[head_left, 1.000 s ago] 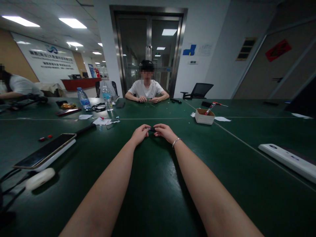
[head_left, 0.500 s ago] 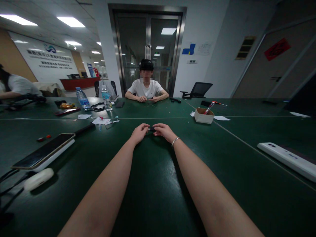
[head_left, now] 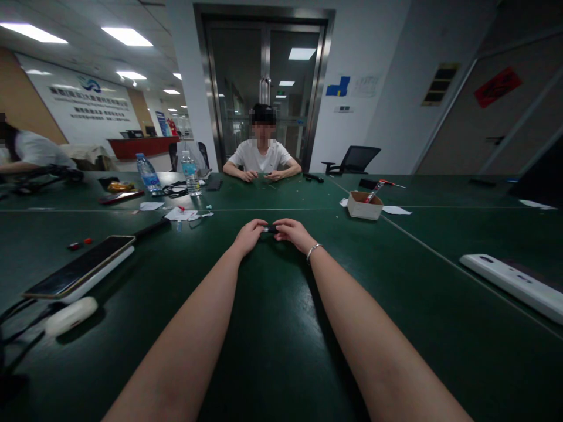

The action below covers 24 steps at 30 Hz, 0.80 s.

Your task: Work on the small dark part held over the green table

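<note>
A small dark object (head_left: 271,230) with a shiny, light left end is held between my two hands, just above the green table (head_left: 272,305). My left hand (head_left: 250,237) pinches its left end with thumb and fingertips. From the other side, my right hand (head_left: 294,233) grips the dark right part; a silver bracelet (head_left: 313,252) circles that wrist. The object is too small to make out exactly.
Left: a phone (head_left: 81,266) on a white block, a white oval device (head_left: 71,316) with cables, paper scraps (head_left: 182,214), two bottles (head_left: 191,176). Right: a small box (head_left: 365,206) holding a tool, a white power strip (head_left: 514,284). Across the table sits a person (head_left: 263,155).
The shiny left end of the small object now shows more clearly between my fingertips. My hands have barely moved.
</note>
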Available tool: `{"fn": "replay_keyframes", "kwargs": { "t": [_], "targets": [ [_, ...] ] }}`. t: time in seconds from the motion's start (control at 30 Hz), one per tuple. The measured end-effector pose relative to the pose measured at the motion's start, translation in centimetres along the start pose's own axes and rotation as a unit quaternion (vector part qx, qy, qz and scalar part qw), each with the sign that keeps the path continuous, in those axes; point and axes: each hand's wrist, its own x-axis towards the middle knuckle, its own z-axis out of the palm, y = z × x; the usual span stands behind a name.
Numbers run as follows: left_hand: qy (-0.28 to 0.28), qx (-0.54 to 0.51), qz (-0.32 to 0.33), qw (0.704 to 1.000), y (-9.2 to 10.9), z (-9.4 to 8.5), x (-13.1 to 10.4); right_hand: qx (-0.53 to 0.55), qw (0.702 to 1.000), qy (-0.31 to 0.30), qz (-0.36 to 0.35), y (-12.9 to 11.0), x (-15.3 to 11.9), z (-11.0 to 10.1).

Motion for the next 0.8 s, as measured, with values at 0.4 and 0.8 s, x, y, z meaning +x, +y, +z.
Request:
{"fn": "replay_keyframes", "kwargs": {
  "t": [0.4,0.8],
  "targets": [
    [-0.009,-0.025,-0.023,0.999,0.5,-0.2,-0.3,0.0,1.0,-0.005,-0.005,0.5,0.5,-0.3],
    [-0.008,-0.033,-0.005,0.999,-0.6,0.2,0.3,0.007,1.0,0.005,0.003,0.2,0.2,-0.1]
  ]
}}
